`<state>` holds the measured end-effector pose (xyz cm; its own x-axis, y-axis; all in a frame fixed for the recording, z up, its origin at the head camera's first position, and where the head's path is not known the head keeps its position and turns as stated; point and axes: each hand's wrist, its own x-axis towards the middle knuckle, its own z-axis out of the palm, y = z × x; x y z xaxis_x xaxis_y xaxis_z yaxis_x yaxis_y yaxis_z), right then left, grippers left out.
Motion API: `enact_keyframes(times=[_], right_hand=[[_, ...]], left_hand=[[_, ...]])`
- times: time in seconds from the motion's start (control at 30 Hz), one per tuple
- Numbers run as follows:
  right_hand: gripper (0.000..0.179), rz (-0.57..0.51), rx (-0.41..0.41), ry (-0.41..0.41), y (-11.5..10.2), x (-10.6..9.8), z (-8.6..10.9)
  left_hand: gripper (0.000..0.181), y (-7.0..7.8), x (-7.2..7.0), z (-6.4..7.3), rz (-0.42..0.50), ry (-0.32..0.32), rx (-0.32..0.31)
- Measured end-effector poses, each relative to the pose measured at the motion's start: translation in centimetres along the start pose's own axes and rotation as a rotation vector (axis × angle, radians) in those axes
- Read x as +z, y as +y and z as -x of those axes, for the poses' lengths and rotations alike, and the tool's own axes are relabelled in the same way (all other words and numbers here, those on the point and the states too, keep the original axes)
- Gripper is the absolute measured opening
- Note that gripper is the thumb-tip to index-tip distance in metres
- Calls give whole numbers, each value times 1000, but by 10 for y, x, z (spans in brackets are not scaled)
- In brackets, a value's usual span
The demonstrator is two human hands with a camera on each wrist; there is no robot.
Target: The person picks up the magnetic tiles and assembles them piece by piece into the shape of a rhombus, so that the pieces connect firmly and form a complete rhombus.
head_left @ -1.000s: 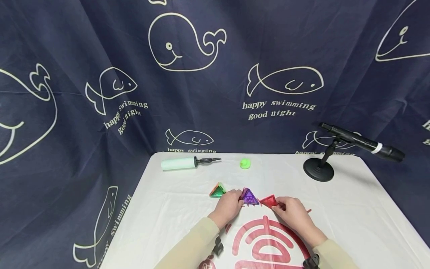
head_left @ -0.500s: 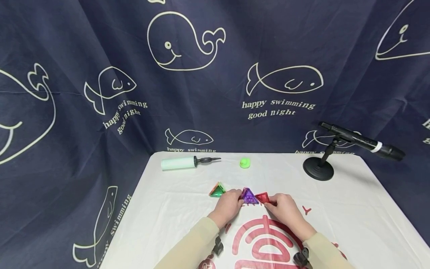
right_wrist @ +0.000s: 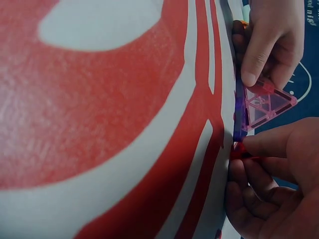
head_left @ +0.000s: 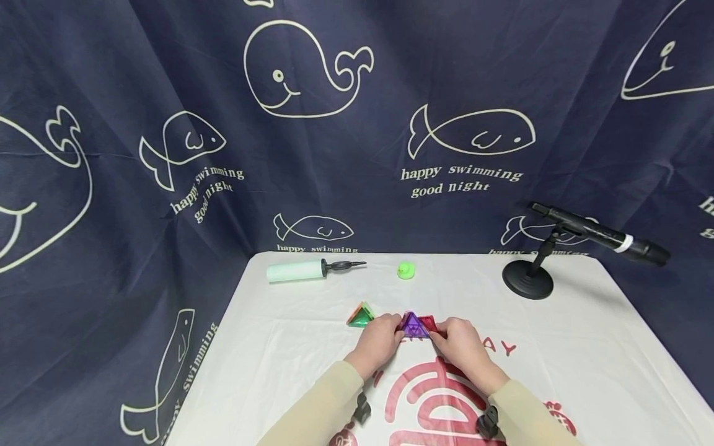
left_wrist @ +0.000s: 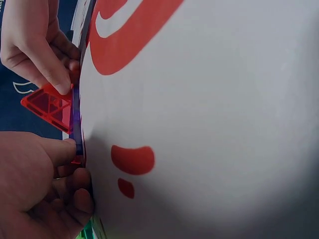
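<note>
My left hand pinches the left corner of a translucent purple triangular tile standing on the cloth. Behind it leans a pink triangular tile, seen more clearly as a see-through pink triangle in the right wrist view. From the other side, my right hand pinches a red triangular tile against the purple one's right edge. The left wrist view has this red tile slanting off the purple tile. My fingers hide parts of the tile edges.
Left of my left hand stands a green and orange tile piece. Farther back lie a pale green hand pump and a green toy duck. A black microphone-like device on a round-based stand is at the back right.
My right hand has moved left with the red tile, bringing it from beside the purple tile to meet its right side. My left hand has stayed at the purple tile.
</note>
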<state>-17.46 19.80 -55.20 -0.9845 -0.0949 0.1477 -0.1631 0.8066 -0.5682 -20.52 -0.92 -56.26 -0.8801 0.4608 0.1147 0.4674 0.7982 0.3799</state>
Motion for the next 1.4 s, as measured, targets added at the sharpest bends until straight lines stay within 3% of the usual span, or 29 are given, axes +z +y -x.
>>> enact_keyframes(times=[0.2,0.37,0.87,1.17,1.4], right_hand=[[24,30,-54,17,-3,2,-4],[26,44,-60,13,-4,4,-7],[21,70,7,7,-8,8,-7],[18,156,-104,66,-11,11,-2],[13,189,-120,86,-12,15,0]], left_hand=[[11,1,-2,0,-5,3,-3],[10,1,-3,0,-11,7,1],[11,4,-6,3,-13,11,18],[9,3,-3,3,-61,20,36],[7,3,-1,2,-93,19,48]])
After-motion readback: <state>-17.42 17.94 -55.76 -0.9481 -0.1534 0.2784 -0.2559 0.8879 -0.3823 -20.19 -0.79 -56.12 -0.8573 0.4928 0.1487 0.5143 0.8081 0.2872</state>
